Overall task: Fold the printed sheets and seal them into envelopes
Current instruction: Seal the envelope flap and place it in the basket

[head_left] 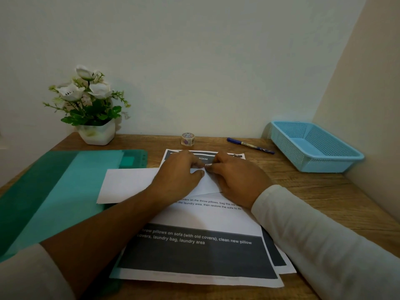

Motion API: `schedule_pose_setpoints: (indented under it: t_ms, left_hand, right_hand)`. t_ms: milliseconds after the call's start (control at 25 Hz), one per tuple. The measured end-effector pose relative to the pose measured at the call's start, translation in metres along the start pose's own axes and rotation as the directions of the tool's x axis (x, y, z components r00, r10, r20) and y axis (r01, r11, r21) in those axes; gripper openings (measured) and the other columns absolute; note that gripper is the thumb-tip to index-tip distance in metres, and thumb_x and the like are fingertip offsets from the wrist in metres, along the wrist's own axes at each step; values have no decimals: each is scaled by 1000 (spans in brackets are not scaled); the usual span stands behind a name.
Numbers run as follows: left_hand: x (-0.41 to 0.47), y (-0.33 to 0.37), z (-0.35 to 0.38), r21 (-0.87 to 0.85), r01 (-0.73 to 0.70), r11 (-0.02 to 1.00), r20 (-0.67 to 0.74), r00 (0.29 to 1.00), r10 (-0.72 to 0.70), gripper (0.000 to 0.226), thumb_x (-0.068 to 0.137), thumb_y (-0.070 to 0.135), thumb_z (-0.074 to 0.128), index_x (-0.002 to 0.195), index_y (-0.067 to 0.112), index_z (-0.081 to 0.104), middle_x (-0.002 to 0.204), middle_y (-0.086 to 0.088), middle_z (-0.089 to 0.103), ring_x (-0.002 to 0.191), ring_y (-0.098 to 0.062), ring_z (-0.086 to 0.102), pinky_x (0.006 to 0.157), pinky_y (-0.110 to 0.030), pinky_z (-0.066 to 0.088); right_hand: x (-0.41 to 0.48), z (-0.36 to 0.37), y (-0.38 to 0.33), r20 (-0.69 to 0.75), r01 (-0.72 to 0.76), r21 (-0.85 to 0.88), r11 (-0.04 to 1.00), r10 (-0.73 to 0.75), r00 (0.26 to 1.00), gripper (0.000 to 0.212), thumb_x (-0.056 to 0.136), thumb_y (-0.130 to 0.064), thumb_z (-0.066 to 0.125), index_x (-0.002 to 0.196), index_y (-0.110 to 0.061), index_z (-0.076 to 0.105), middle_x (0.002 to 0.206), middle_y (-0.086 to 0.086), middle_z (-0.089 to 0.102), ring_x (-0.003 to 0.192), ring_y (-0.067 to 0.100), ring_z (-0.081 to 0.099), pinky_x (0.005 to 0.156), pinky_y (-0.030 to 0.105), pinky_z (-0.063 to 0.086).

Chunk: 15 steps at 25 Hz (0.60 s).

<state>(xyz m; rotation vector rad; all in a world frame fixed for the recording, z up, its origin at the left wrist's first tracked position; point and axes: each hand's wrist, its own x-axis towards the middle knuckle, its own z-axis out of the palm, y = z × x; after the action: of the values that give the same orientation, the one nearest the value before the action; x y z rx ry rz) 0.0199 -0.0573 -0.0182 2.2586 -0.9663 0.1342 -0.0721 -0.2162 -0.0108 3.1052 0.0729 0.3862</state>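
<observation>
Off-white sleeves, L pushed up

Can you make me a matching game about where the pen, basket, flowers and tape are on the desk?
Things: 1 pen; 2 basket; 3 flowers; 4 tape roll
Places: A back left corner; B back right corner; C back edge, middle; D between tape roll and basket
Pairs: 1-D; 2-B; 3-A; 4-C

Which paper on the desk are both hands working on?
The plain white unprinted piece lying crosswise on top; the left hand and right hand pinch its upper edge. The printed sheets beneath carry text and dark bands.
</observation>
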Motion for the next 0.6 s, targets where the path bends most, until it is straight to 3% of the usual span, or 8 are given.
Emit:
schedule_pose_setpoints:
  t_ms: [200,320,400,600]
  left_hand:
    - [0,0,0,-22,17,1000,1,1000,-17,32,94,26,69,125,18,71,123,1,69,104,-9,59,95,-26,47]
    - [0,1,-1,-26,12,1000,9,1000,-12,30,95,25,67,124,19,72,120,0,70,100,-7,56,89,-22,45]
    - [-1,2,-1,-20,11,1000,6,1000,-11,31,95,26,68,125,19,71,122,0,69,102,-8,56,89,-21,43]
    - [-1,0,-1,-17,28,999,-5,1000,-28,36,94,27,70,128,16,68,126,0,65,111,-13,59,93,-21,43]
  right_hand:
    - [-4,-4,2,-25,8,115,993,-5,1000,34,104,-29,48,134,-37,62,126,-7,55,108,19,60,77,38,52]
    - [-3,0,-2,-5,-26,61,998,26,1000,40,106,-32,47,145,-39,53,130,-4,50,106,21,59,72,33,45]
    - [-3,0,-4,-20,-27,71,997,29,999,38,107,-35,45,143,-38,55,127,-4,52,104,21,59,72,33,44]
    - [-6,-1,0,-33,-29,149,988,34,999,35,106,-31,46,136,-35,63,127,-7,56,110,18,59,85,38,53]
